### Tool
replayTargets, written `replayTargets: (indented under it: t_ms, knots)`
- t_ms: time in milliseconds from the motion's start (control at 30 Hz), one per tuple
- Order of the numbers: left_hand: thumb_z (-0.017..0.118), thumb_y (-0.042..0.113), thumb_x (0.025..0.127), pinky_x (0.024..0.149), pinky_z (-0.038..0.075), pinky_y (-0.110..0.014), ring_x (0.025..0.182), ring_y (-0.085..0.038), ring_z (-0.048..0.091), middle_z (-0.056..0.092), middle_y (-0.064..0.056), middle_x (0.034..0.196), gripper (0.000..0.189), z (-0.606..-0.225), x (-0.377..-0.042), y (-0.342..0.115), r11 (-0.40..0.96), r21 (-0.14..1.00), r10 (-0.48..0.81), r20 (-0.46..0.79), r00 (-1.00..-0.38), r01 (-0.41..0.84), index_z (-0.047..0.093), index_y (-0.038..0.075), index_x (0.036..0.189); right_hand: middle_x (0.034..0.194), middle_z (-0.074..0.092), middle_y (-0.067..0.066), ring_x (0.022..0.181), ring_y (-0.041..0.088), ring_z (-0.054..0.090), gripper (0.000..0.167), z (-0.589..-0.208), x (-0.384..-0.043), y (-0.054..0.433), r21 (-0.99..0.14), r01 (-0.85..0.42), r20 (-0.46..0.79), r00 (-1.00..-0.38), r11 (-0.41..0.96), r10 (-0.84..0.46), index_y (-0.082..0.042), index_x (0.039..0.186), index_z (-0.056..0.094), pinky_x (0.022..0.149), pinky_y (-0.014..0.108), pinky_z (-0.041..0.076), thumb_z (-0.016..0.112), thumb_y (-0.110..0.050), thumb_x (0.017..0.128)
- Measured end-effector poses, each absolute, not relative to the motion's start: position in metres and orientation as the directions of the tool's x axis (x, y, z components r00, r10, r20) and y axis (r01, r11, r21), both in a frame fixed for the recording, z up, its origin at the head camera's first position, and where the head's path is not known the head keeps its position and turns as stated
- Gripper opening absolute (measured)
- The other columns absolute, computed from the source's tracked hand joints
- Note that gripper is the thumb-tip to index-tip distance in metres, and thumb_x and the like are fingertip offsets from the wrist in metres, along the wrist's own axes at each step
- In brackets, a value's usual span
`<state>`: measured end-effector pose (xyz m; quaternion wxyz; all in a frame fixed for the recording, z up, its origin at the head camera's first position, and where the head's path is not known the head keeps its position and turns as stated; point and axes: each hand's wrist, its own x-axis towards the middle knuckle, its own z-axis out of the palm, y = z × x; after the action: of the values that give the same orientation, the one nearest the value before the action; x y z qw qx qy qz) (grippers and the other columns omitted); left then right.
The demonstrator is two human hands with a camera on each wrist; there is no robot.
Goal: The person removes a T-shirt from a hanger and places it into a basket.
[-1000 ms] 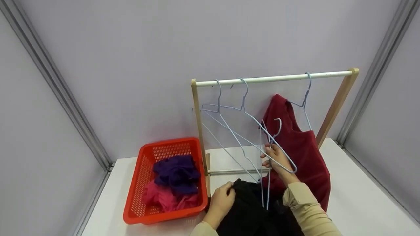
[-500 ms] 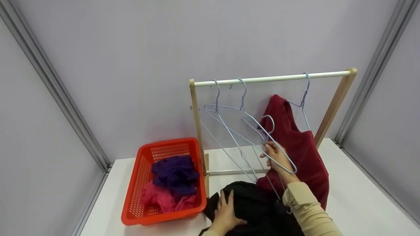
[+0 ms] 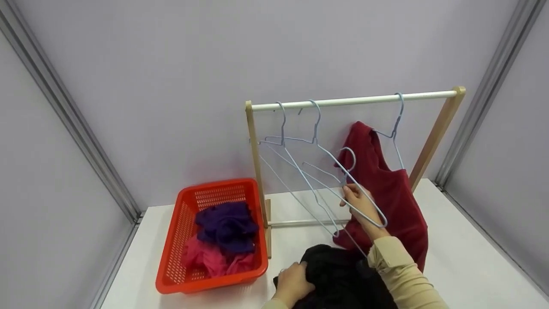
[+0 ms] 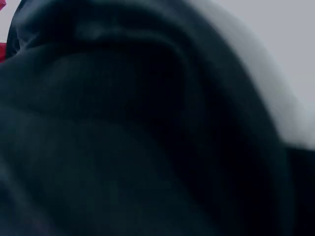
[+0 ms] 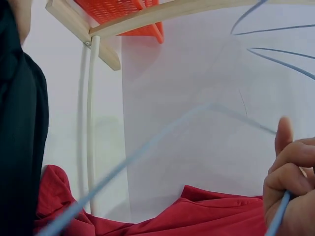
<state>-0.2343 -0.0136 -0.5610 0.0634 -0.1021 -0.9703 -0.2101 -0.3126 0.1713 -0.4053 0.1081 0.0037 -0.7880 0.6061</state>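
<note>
My right hand point(image 3: 360, 204) grips a light blue wire hanger point(image 3: 349, 159) just below its hook. In the right wrist view, curled fingers point(image 5: 288, 179) wrap round the hanger's wire. My left hand point(image 3: 294, 281) grips the bunched edge of a black garment point(image 3: 332, 274) at the table's front. That garment fills most of the left wrist view, so the left fingers are hidden there. The held hanger's lower end reaches the garment beside my right sleeve; whether it is inside the cloth I cannot tell.
A rack with a white bar point(image 3: 356, 102) stands behind my hands. Two bare hangers point(image 3: 316, 124) hang on it, one crossing before my right hand. A dark red sleeveless top point(image 3: 386, 193) hangs at right. An orange basket point(image 3: 169, 262) holds purple cloth point(image 3: 227, 227) and pink cloth point(image 3: 203, 257).
My left hand first spread flat over the black garment, then took hold of its edge. The held hanger has turned and tilted left in my right hand.
</note>
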Motion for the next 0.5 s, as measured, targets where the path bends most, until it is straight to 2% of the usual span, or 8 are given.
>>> replayTargets:
  t_ms: [100, 233, 367, 500]
  knots:
    - [0.078, 0.026, 0.062, 0.058, 0.048, -0.041, 0.07, -0.029, 0.064, 0.062, -0.007, 0.085, 0.046, -0.55, -0.238, -0.021, 0.874, 0.434, 0.109, 0.257, -0.96, 0.216, 0.065, 0.01, 0.103, 0.06, 0.059, -0.008, 0.047, 0.002, 0.035, 0.022, -0.405, -0.311, 0.172, -0.957, -0.108, 0.148, -0.981, 0.27, 0.13, 0.005, 0.109, 0.053, 0.045, 0.018, 0.028, 0.05, -0.011, 0.094]
    - [0.078, 0.021, 0.064, 0.053, 0.046, -0.037, 0.066, -0.026, 0.06, 0.057, -0.004, 0.086, 0.045, -0.529, -0.244, -0.027, 0.83, 0.522, -0.018, 0.38, -0.925, 0.198, 0.064, 0.016, 0.107, 0.065, 0.063, -0.008, 0.048, 0.003, 0.036, 0.018, -0.404, -0.308, 0.174, -0.968, -0.087, 0.118, -0.986, 0.234, 0.122, 0.0, 0.105, 0.049, 0.046, 0.018, 0.028, 0.046, -0.007, 0.089]
    - [0.077, 0.018, 0.066, 0.058, 0.049, -0.04, 0.078, -0.029, 0.063, 0.059, -0.006, 0.094, 0.045, -0.51, -0.248, -0.035, 0.752, 0.629, -0.162, 0.465, -0.871, 0.196, 0.064, 0.017, 0.109, 0.066, 0.062, -0.012, 0.049, 0.003, 0.038, 0.019, -0.405, -0.307, 0.176, -0.982, -0.097, 0.113, -0.989, 0.165, 0.092, -0.001, 0.109, 0.046, 0.046, 0.017, 0.03, 0.041, -0.004, 0.09]
    - [0.076, 0.013, 0.067, 0.066, 0.051, -0.045, 0.085, -0.032, 0.064, 0.06, -0.007, 0.099, 0.047, -0.495, -0.251, -0.047, 0.666, 0.71, -0.287, 0.527, -0.8, 0.229, 0.064, 0.014, 0.112, 0.066, 0.057, -0.012, 0.054, 0.0, 0.048, 0.025, -0.405, -0.307, 0.177, -0.98, -0.121, 0.138, -0.985, 0.16, 0.1, 0.005, 0.119, 0.047, 0.049, 0.015, 0.034, 0.04, -0.004, 0.097]
